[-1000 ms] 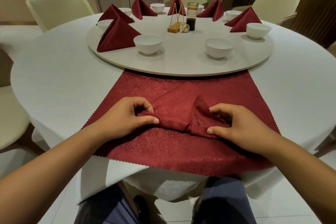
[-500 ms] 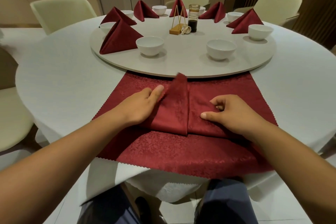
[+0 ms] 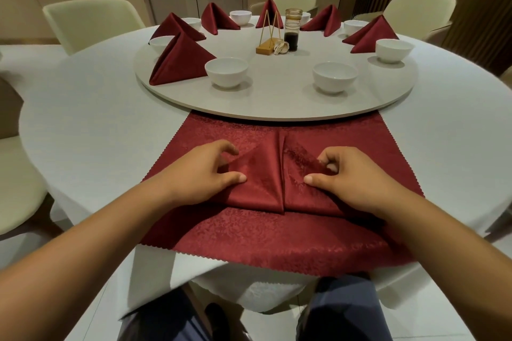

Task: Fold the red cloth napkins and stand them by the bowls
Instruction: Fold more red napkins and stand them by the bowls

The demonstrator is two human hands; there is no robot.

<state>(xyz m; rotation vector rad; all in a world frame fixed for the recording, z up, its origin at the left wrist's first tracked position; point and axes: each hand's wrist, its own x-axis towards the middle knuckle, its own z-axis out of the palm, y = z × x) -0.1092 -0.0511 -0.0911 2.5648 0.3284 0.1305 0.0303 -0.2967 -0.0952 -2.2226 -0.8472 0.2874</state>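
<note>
Between the two thumbs, a red napkin (image 3: 266, 183) is lying flat on a bigger red cloth (image 3: 249, 238) at the near edge of the white table (image 3: 97, 133). Two flaps of the napkin are meeting in a straight line, and it is running away from the fingers, right in the gap between both hands. The left hand (image 3: 199, 171) is sitting on the left flap. Its fingers (image 3: 229, 148) are curling down and its thumb is pressing on the cloth, so it is pinching that side of the napkin. The right hand (image 3: 352, 177) is doing the same on the right flap, with its fingers (image 3: 324, 158) bending in tight and nipping a small fold against the thumb. Past the fingertips, a round grey turning tray (image 3: 277, 102) is sitting on the table. Just beyond the left fingers, a white bowl (image 3: 226, 72) is standing on the tray, and a folded napkin (image 3: 180, 61) is standing up like a tent right beside it. Beyond the right fingers, a second bowl (image 3: 334, 77) is standing on the tray too. Much farther off, more red napkins are standing by more bowls around the tray's far edge. A wooden stand (image 3: 267, 48) and a glass jar (image 3: 292, 33) with dark liquid are sitting near the tray's middle.
</note>
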